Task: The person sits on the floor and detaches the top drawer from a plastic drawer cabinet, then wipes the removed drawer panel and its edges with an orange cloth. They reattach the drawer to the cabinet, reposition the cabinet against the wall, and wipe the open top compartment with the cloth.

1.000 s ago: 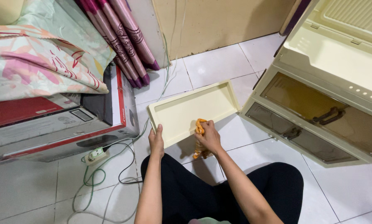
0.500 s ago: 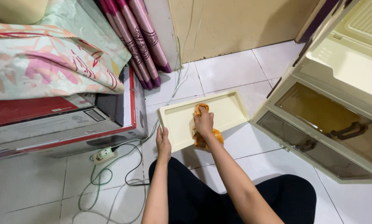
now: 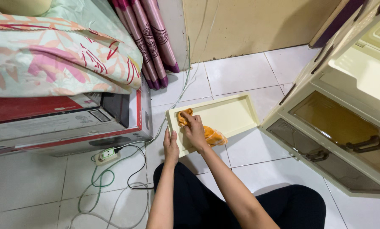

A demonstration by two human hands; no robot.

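I see the shallow cream plastic tray [image 3: 232, 116] lying flat on the white tiled floor [image 3: 240, 72], between the red-and-grey appliance box [image 3: 62, 121] and the cream plastic drawer cabinet [image 3: 346, 123]. My right hand [image 3: 195, 131] presses the crumpled orange cloth [image 3: 211, 135] onto the tray's near-left part, its fingers clenched over the cloth. My left hand [image 3: 171, 146] rests flat on the tray's near-left rim, fingers released and stretched out, grasping nothing. A white power strip [image 3: 106, 155] with green and black cables lies on the floor just left of my left arm. Folded floral bedding [image 3: 58, 59] sits on top of the box.
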